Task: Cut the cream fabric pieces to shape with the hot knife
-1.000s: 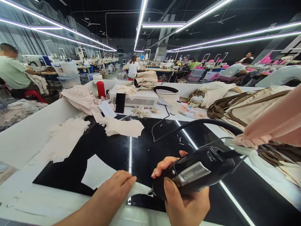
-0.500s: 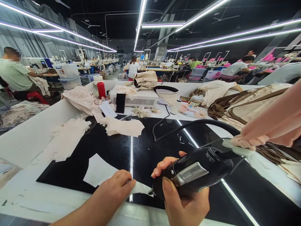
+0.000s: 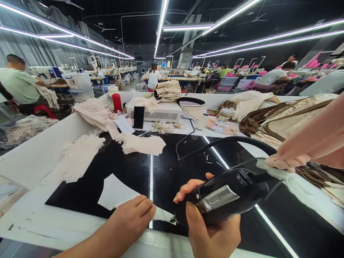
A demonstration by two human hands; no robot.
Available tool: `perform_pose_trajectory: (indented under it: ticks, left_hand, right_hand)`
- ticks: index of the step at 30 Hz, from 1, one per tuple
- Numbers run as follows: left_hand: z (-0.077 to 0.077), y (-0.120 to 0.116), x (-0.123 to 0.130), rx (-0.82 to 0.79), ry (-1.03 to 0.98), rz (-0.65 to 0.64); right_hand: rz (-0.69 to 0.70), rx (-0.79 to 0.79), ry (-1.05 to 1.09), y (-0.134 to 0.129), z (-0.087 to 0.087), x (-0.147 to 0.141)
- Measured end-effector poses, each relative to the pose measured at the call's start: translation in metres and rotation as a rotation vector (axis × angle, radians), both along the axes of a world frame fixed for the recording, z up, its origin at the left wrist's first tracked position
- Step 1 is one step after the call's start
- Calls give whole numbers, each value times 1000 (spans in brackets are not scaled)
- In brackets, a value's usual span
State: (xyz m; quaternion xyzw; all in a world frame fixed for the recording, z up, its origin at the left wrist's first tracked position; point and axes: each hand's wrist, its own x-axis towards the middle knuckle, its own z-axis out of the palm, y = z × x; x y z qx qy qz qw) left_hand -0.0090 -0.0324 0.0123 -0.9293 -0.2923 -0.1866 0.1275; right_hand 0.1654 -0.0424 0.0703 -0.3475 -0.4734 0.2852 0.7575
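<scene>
My left hand (image 3: 134, 215), loosely bent, any pinch hidden, presumably steadies the white piece (image 3: 114, 191) on the black worktop (image 3: 174, 172); my right hand (image 3: 213, 233) encircles the black tool (image 3: 228, 191), tip at the piece's end.

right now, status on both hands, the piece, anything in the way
Left hand on pale piece. Right hand gripping black handheld tool, tip at piece's end. Black cable arcs beyond tool, clear of piece.

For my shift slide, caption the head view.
Right hand grips a rounded black handheld tool, its tip at a flat white curved sheet under the left hand on a glossy black board.
</scene>
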Motion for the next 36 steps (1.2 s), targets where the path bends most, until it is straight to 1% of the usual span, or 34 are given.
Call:
perform_pose_trajectory:
  ticks: [3,7,9,14,18,22,26,31,36]
  left_hand:
    - [0,-1,-1,-1,-22,7]
    - [2,-4,-1,-103,-53,31]
    - [-1,-7,0,-132,-56,60]
    - [-11,-16,10,-46,-66,98]
    - [-15,-22,16,28,-81,132]
    - [-22,-27,18,97,-88,169]
    - [-29,-30,18,161,-94,180]
    - [-33,-32,16,135,23,151]
    - [-36,-32,16,49,61,156]
  right_hand:
    - [0,-7,21,-2,1,-1]
    - [-19,-15,21,-3,2,-4]
    - [-23,-20,36,-4,2,-5]
    - [-13,-5,41,-3,1,-2]
    - [41,33,12,-2,-3,5]
    - [65,37,16,-3,-5,8]
    - [82,45,29,0,-1,7]
    - [81,101,62,15,4,2]
    - [135,104,49,25,-1,-4]
